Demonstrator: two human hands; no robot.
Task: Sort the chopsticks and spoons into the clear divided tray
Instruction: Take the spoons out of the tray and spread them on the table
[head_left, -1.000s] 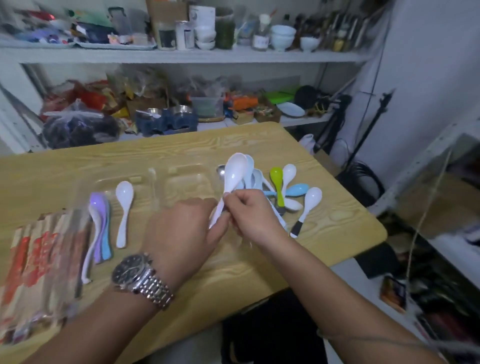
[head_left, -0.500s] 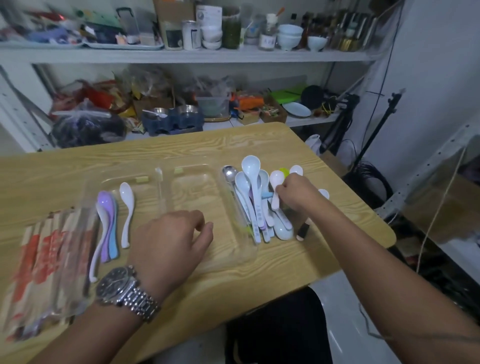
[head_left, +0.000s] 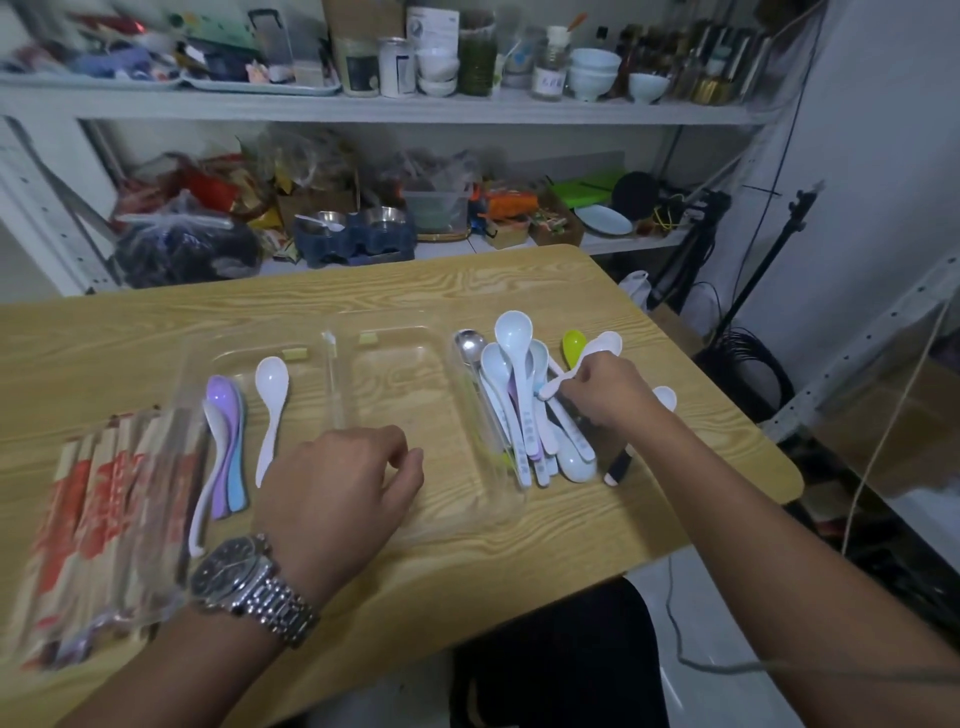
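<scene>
At the right, beside the tray (head_left: 405, 384), pinched a spoon (head_left: 605, 344) from the pile (head_left: 519, 415) in fingers of the right hand (head_left: 610, 397), likely for sorting. Held the left hand (head_left: 337, 493), loosely curled and empty, over the tray, perhaps steadying it.

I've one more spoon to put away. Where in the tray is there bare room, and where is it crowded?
Bare: the middle compartment, between the divider and the spoon pile, though the left hand is over its near end. Also the strip between the lone white spoon and that divider. Crowded: the pile, where the right hand grips a spoon.
</scene>
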